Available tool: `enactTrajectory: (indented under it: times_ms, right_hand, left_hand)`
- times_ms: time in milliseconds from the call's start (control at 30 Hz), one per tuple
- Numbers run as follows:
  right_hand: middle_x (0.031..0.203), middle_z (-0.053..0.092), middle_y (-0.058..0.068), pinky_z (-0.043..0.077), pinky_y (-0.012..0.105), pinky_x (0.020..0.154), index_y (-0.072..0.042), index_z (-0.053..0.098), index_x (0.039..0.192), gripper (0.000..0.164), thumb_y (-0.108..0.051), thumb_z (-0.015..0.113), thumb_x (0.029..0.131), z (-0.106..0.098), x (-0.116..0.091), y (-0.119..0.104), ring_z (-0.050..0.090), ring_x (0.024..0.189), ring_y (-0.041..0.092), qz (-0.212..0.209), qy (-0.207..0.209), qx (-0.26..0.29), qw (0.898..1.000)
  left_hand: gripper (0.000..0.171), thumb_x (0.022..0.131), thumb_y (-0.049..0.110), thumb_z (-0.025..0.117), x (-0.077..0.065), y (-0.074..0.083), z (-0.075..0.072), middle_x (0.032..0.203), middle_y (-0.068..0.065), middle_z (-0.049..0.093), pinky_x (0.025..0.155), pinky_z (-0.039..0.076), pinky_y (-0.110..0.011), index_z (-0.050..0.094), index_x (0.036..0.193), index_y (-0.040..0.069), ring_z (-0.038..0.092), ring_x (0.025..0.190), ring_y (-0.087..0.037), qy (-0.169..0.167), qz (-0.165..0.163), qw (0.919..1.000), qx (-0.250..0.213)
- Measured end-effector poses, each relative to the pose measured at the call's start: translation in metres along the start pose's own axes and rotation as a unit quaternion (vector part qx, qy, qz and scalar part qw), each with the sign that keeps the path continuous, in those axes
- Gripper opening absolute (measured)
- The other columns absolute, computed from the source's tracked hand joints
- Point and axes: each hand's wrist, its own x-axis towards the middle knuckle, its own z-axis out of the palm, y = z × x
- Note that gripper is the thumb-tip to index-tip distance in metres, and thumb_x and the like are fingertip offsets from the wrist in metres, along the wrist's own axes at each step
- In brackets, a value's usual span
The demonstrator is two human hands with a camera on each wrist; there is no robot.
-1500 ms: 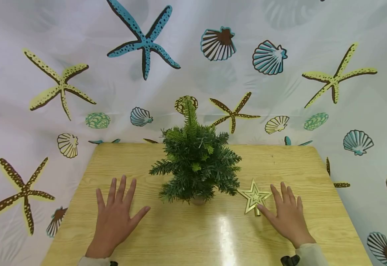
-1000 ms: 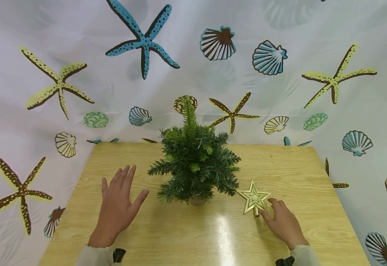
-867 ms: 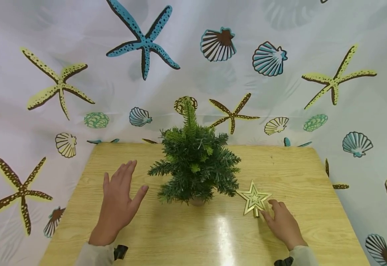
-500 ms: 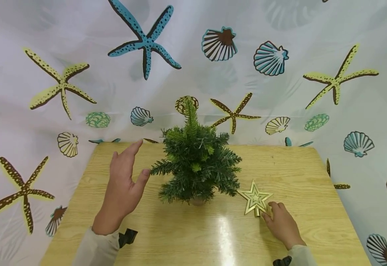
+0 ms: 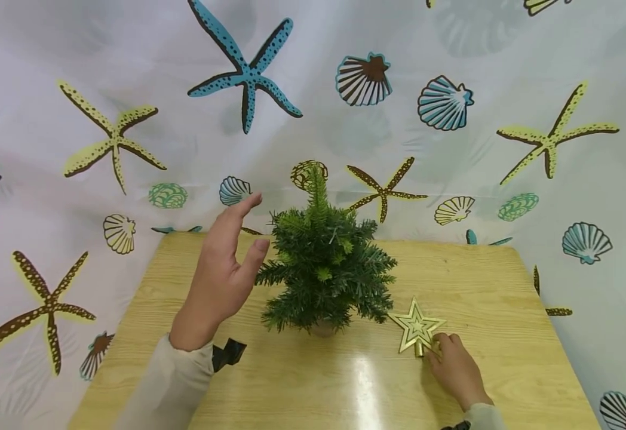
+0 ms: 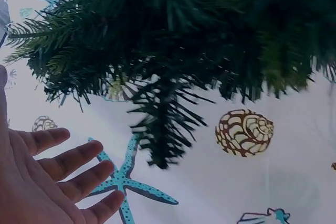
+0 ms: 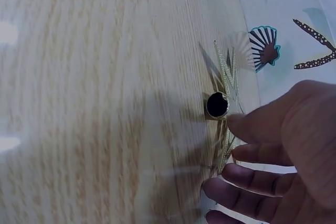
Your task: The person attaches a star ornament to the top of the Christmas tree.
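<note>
A small artificial Christmas tree (image 5: 329, 269) stands on the table in a round base. Beside its left branches my raised left hand (image 5: 221, 269) holds nothing, its thumb apart from the extended fingers. In the left wrist view, that hand (image 6: 58, 177) is spread below the dark green branches (image 6: 173, 40). A gold star tree topper (image 5: 416, 325) with a short hollow tube lies to the right of the tree. My right hand (image 5: 457, 367) pinches the star's lower right point between thumb and index finger. In the right wrist view, the tube's dark opening (image 7: 217, 105) faces the camera.
The light wood table (image 5: 302, 382) reaches back to a white curtain (image 5: 313, 131) printed with starfish and shells. A bright reflection lies on the tabletop in front of the tree. A dark device (image 5: 229, 355) is strapped at the left wrist.
My left hand has risen from flat on the table to beside the tree's upper part. My right hand has curled from flat and taken hold of the star's point.
</note>
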Motion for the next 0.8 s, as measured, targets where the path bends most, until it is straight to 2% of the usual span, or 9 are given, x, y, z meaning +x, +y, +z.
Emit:
enactTrajectory:
  times_ms: [233,367,467,667,800]
  right_hand:
    - [0.103,0.061,0.019,0.056,0.048,0.067,0.007,0.062,0.118,0.03,-0.005,0.075,0.093,0.007,0.001,0.004,0.067,0.084,0.033,0.005,0.025,0.001,1.0]
    - [0.098,0.063,0.018,0.056,0.049,0.07,0.009,0.061,0.112,0.026,-0.005,0.073,0.094,0.01,0.003,0.007,0.067,0.083,0.031,0.026,0.032,0.033,0.999]
    - [0.096,0.064,0.017,0.056,0.046,0.068,0.01,0.061,0.111,0.025,-0.006,0.072,0.095,0.012,0.005,0.008,0.066,0.081,0.029,0.039,0.032,0.053,0.997]
    - [0.095,0.065,0.016,0.056,0.042,0.065,0.008,0.061,0.11,0.023,-0.005,0.073,0.095,0.016,0.006,0.01,0.066,0.08,0.027,0.055,0.042,0.056,0.996]
    - [0.094,0.065,0.014,0.055,0.042,0.064,0.006,0.061,0.109,0.022,-0.006,0.073,0.095,0.018,0.008,0.013,0.066,0.079,0.025,0.067,0.047,0.07,0.994]
  left_hand:
    - [0.071,0.108,0.055,0.046,0.012,0.011,0.009,0.153,-0.011,0.051,0.116,0.033,-0.053,0.04,0.158,0.006,0.043,0.144,-0.025,-0.006,0.001,0.9992,-0.04]
    - [0.072,0.107,0.056,0.046,0.018,0.017,0.013,0.152,-0.01,0.051,0.113,0.035,-0.053,0.041,0.157,0.005,0.044,0.143,-0.024,-0.007,0.007,0.9981,-0.061]
    - [0.07,0.108,0.055,0.045,0.022,0.021,0.016,0.153,-0.01,0.051,0.113,0.036,-0.052,0.043,0.156,0.005,0.044,0.142,-0.025,-0.009,0.014,0.9979,-0.063]
    - [0.067,0.109,0.052,0.045,0.031,0.031,0.023,0.149,-0.014,0.054,0.114,0.036,-0.048,0.046,0.153,0.002,0.047,0.14,-0.025,-0.015,0.034,0.9972,-0.064]
    - [0.055,0.109,0.042,0.05,0.034,0.036,0.026,0.147,-0.011,0.056,0.113,0.038,-0.046,0.051,0.151,0.005,0.049,0.138,-0.023,-0.015,0.038,0.997,-0.065]
